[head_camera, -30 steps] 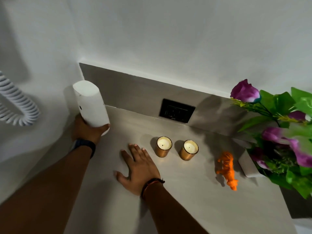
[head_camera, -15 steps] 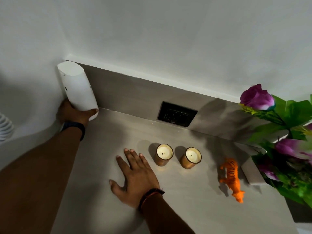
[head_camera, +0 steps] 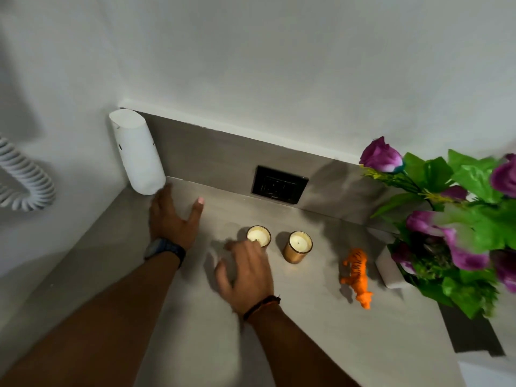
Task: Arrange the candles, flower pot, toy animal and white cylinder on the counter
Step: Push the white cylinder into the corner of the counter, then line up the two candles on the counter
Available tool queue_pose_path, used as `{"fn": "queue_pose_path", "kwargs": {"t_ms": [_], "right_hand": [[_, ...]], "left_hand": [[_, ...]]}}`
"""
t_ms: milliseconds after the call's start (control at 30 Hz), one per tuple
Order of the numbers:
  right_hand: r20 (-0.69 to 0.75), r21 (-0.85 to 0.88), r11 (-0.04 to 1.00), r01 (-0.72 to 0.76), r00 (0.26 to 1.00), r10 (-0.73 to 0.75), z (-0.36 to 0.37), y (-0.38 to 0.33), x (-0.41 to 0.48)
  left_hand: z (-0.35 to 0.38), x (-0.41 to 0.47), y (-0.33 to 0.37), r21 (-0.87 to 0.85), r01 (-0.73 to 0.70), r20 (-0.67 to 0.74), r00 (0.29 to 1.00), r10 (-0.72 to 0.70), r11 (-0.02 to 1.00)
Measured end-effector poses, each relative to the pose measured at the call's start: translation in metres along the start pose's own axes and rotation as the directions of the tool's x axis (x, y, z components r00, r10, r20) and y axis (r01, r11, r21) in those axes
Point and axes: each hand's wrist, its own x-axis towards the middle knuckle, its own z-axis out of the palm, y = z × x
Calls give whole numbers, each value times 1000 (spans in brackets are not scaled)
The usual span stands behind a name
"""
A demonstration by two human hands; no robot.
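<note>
The tall white plastic cylinder (head_camera: 138, 153) stands in the back left corner of the grey counter (head_camera: 195, 344). My left hand (head_camera: 170, 219) is just beside its base, fingers spread, holding nothing. My right hand (head_camera: 247, 270) is blurred, fingers loose and empty, at the nearer of two copper glass candles (head_camera: 259, 236). The small orange toy tiger (head_camera: 357, 276) stands beside the white pot with purple flowers (head_camera: 389, 270).

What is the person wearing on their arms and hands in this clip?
Both forearms are bare, with no sleeves in view and no gloves. The left hand has a dark watch with a dark strap at the wrist. The right hand has a thin dark cord bracelet at the wrist.
</note>
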Motion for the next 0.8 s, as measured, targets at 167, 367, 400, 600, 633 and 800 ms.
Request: {"fn": "queue_pose_path", "kwargs": {"t_ms": [167, 367, 400, 600, 633, 800], "right_hand": [[-401, 151, 893, -425, 799, 448, -50, 26, 2], [-106, 111, 594, -797, 585, 804, -57, 68, -19], [-70, 106, 580, -808, 576, 815, -55, 73, -19], [-62, 87, 620, -780, 617, 784, -40, 97, -4], [-68, 95, 618, -781, 614, 786, -38, 101, 1], [-113, 107, 622, -775, 613, 782, -29, 122, 29]], "left_hand": [[15, -63, 20, -71, -27, 306, 951, 48, 997], [35, -94, 41, 126, -146, 475, 877, 69, 981], [38, -94, 44, 136, -171, 458, 884, 91, 976], [58, -75, 48, 200, -196, 409, 907, 100, 960], [61, -68, 47, 201, -193, 398, 912, 100, 960], [77, -31, 45, 241, -176, 356, 931, 81, 954]]}}
